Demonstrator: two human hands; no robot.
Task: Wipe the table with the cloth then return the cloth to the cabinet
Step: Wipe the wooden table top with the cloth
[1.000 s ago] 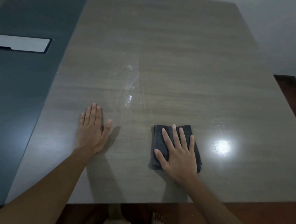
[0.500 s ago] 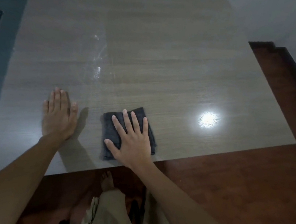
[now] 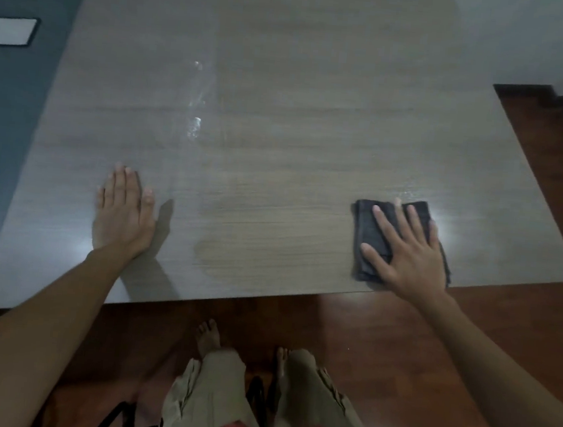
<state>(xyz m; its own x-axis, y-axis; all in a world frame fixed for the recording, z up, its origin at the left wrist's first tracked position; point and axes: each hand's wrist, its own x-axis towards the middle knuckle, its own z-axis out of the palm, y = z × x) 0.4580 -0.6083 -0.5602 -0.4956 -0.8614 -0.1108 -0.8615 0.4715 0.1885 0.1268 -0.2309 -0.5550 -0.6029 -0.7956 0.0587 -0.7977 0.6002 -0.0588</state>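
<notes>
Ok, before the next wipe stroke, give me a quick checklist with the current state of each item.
1. Right hand flat on the cloth, fingers spread: ok.
2. Cloth folded and lying fully on the table, near its front right corner: ok.
3. Left hand flat on the table, bracing, apart from the cloth: ok.
4. Path between the two hands free of objects: ok.
5. Wet smear farther back not yet wiped: not ok.
6. Cabinet for returning the cloth: cannot tell, not in view.

Bare table [image 3: 280,137] lies open between and beyond both hands; nothing blocks.
</notes>
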